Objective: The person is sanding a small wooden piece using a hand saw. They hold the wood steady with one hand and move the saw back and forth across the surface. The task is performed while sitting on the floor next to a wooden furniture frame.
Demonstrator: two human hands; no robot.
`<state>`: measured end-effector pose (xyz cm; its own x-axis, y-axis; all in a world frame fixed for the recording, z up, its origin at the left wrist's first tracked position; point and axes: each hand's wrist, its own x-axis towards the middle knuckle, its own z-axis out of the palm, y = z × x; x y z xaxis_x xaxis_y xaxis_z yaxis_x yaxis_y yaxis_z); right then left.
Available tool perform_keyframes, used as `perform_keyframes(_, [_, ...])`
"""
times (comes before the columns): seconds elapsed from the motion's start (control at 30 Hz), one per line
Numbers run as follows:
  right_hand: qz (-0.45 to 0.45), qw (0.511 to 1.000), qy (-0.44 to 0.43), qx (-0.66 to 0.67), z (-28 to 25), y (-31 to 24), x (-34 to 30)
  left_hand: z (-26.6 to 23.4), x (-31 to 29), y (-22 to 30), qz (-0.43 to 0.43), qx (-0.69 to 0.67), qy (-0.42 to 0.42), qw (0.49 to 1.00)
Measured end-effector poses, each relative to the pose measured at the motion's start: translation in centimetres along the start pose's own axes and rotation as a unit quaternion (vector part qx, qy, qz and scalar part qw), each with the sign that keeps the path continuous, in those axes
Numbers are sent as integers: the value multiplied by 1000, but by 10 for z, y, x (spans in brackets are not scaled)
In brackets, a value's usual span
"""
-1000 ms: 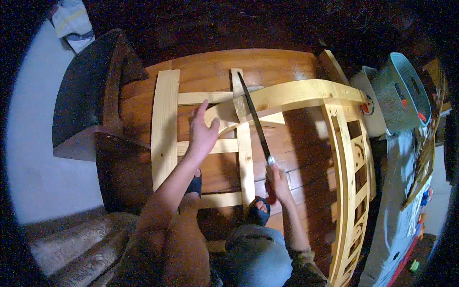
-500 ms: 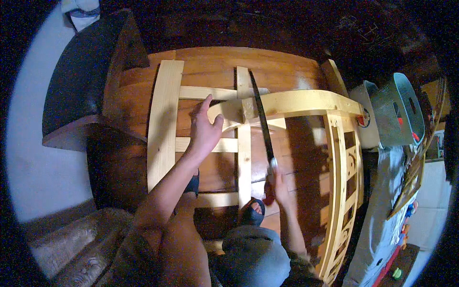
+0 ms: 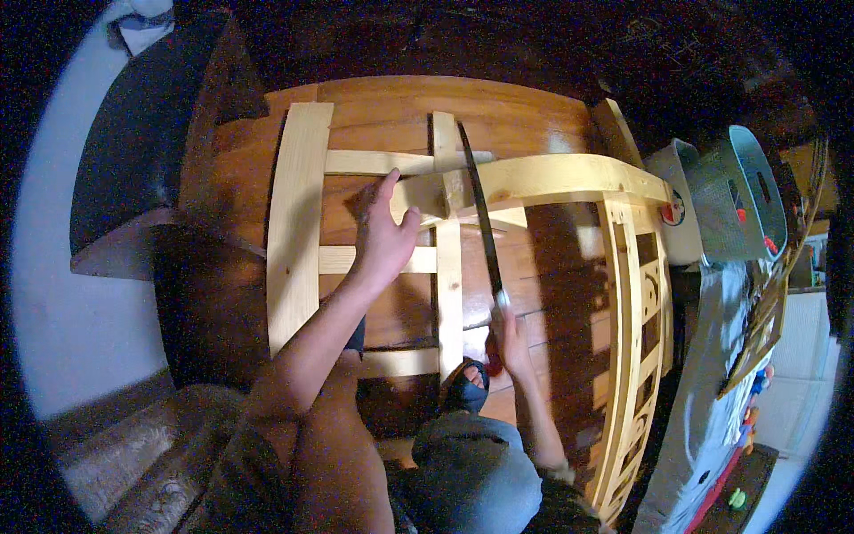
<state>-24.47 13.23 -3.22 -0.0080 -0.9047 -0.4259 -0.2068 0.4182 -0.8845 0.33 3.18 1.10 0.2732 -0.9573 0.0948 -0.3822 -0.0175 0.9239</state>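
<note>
Your left hand (image 3: 389,238) is at the left end of the curved wooden beam (image 3: 556,181), with its thumb and fingers spread wide against the wood. Your right hand (image 3: 516,345) is closed around the handle of a handsaw (image 3: 481,203), on the near side of the beam. The saw's long black blade crosses the beam, and its tip points past the far side. I cannot tell how deep its teeth are in the wood. Under the beam's left part, a flat wooden frame (image 3: 447,294) like a ladder lies on the brown wood floor (image 3: 400,98). A wooden rail with slats (image 3: 652,307) comes toward you from the beam's right end. Past that end is a teal basket (image 3: 712,214) with holes.
</note>
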Motion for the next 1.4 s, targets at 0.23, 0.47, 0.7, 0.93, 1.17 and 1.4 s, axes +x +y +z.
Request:
perform_keyframes(0.23, [18, 1000, -19, 5, -4, 5, 18, 11, 3, -13, 6, -10, 10, 1000])
perform_keyframes(0.47, [43, 999, -4, 14, -16, 22, -8, 14, 0, -5, 20, 15, -9, 1000])
perform_keyframes(0.7, [39, 999, -1, 36, 3, -15, 40, 21, -1, -1, 17, 2, -17, 1000])
perform_keyframes(0.93, [4, 998, 65, -18, -22, 77, -25, 17, -3, -3, 26, -6, -18, 999])
perform_keyframes(1.17, [31, 997, -17, 74, 9, -32, 58, 30, -5, 8, 35, -37, -8, 999])
perform_keyframes(1.4, [18, 998, 32, 51, -17, 38, -60, 22, -1, -13, 26, -8, -10, 1000])
